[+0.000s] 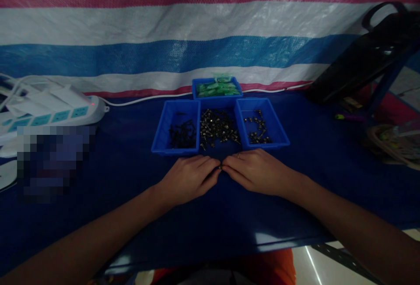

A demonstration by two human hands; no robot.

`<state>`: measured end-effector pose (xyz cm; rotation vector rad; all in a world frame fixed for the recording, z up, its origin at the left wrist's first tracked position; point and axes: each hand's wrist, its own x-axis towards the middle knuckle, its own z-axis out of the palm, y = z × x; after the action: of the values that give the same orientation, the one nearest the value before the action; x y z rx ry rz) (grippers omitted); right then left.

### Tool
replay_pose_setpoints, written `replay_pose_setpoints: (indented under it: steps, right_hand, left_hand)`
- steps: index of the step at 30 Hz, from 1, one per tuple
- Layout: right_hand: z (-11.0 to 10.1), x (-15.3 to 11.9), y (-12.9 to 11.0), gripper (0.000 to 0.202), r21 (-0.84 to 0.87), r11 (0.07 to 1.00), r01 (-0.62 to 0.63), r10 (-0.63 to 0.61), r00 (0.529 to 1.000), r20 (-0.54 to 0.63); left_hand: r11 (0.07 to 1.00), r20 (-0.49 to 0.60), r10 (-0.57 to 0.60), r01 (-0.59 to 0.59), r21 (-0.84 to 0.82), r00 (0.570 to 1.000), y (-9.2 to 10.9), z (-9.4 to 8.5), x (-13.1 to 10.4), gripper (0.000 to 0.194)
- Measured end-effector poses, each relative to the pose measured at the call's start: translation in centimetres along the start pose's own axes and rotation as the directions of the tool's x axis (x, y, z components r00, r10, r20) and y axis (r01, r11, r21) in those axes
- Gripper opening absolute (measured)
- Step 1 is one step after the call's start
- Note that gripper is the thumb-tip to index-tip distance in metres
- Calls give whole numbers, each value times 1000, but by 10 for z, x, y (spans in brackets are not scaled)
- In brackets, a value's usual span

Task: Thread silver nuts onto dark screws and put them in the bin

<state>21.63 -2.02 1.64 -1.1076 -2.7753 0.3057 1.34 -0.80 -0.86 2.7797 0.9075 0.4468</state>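
My left hand (190,179) and my right hand (257,170) meet fingertip to fingertip over the blue table, just in front of the bins. Both are closed in a pinch on one small brassy metal piece (220,167), mostly hidden by the fingers. Beyond them lies a loose pile of small metal fittings (218,127). The left blue bin (159,134) holds dark, thin screw-like pieces (183,135). Inside the right blue bin (277,129) are several shiny metal fittings (259,125) like those in the pile.
Behind the pile stands a blue bin (216,98) of green packets (218,87). A white power strip (65,116) with plugs and a cable is at left. At right are a black bottle-shaped object (361,57), a purple pen-like item (351,117) and a basket (393,149). A striped sheet (147,26) hangs behind.
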Motion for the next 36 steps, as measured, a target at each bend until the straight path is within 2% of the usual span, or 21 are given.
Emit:
replay_pose_setpoints:
  steps: [9, 17, 25, 33, 36]
  right_hand:
    - [7, 1, 6, 22, -17, 1000, 9, -8, 999, 39]
    - [8, 1, 4, 25, -53, 999, -6, 7, 1000, 19]
    - [-1, -1, 0, 15, 137, 990, -37, 39, 999, -12]
    - [-1, 2, 4, 23, 290, 956, -44, 42, 999, 13]
    - [-1, 3, 4, 25, 339, 939, -56, 56, 998, 10]
  left_hand:
    - [996, -59, -10, 5, -84, 998, -4, 1, -1, 19]
    - [989, -21, 70, -72, -128, 997, -2, -2, -1, 16]
    - [984, -97, 68, -82, -157, 993, -1, -3, -2, 12]
    - [996, -156, 62, -72, -59, 986, -6, 0, -4, 14]
    - [996, -139, 70, -76, -39, 988, -7, 1, -4, 14]
